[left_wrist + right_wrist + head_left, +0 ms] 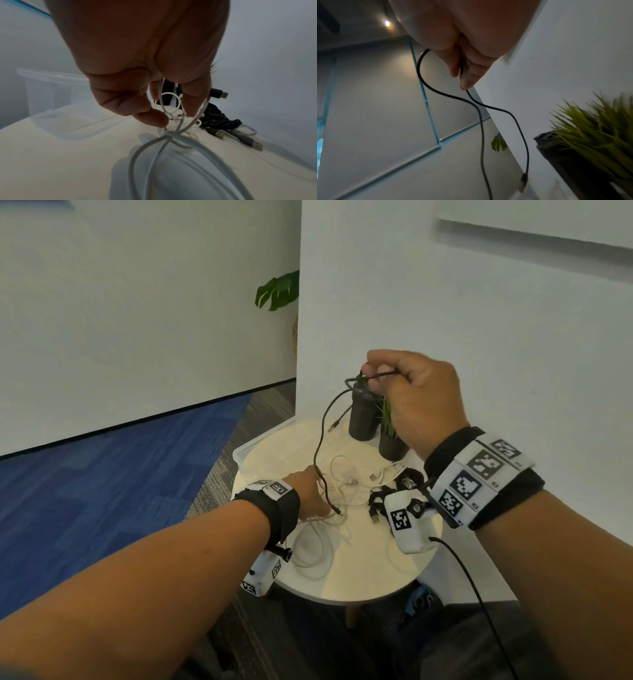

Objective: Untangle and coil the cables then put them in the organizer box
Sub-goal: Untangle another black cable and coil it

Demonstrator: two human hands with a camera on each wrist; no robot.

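My right hand [387,374] is raised above the round white table [363,573] and pinches a thin black cable [320,440]; both ends of that cable [481,121] hang down from the fingers. My left hand [310,491] is low on the table, its fingers [150,117] curled into a tangle of white cables [329,518] and holding several strands [178,121]. A bundle of black cables [216,119] with USB plugs lies to the right of the white ones. The clear organizer box [253,446] stands at the table's left edge.
Two dark pots with a grass-like plant [387,422] stand at the back of the table by the white wall. The pot and green blades [590,135] are close under my right hand. Blue carpet lies to the left of the table.
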